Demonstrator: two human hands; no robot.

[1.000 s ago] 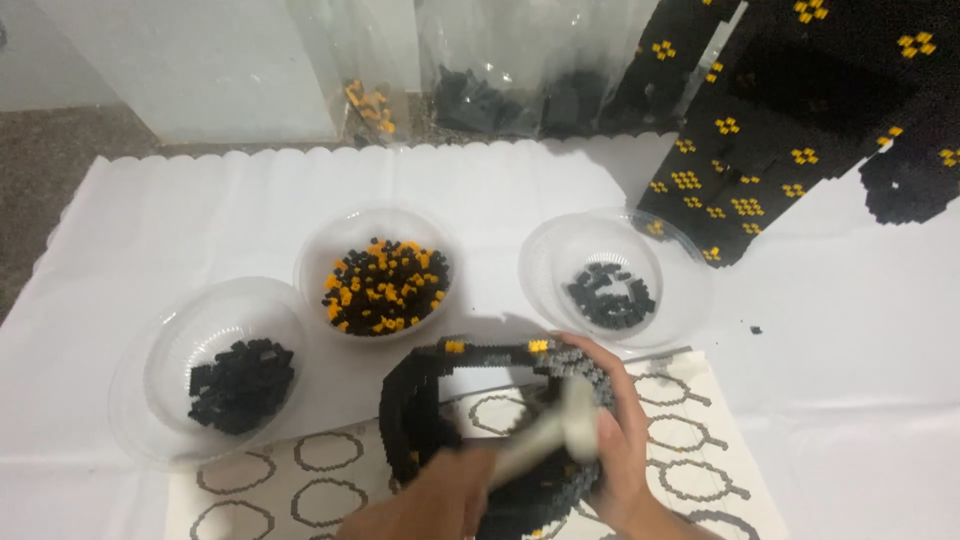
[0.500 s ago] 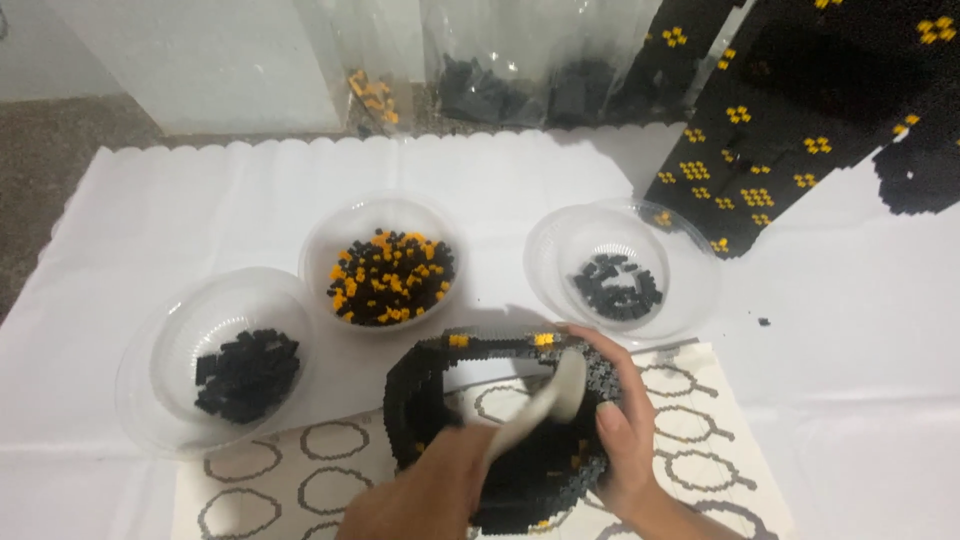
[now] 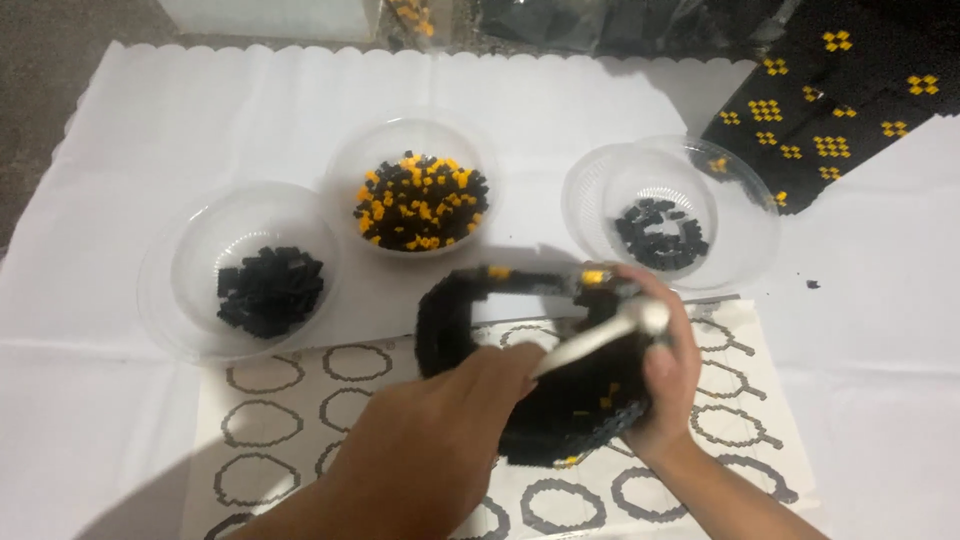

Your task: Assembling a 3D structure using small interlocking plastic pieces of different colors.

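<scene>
A black ring-shaped brick build (image 3: 455,320) with a few orange bricks on its rim rests on a paper sheet printed with ring outlines (image 3: 300,400). My right hand (image 3: 668,385) grips the build's right side from below. My left hand (image 3: 430,450) comes in from the lower left and holds a white stick-like tool (image 3: 600,340) laid across the build, its tip near my right fingers. The build's lower part is hidden by my hands.
Three clear plastic bowls stand behind the build: black bricks in the left bowl (image 3: 180,300), mixed black and orange bricks in the middle bowl (image 3: 350,170), a few black bricks in the right bowl (image 3: 740,210). A black panel with orange patterns (image 3: 820,110) lies at the top right on the white cloth (image 3: 200,110).
The view has tilted, so everything sits a little higher in the frame. Both hands stay on the build, and the white tool keeps roughly its place across it.
</scene>
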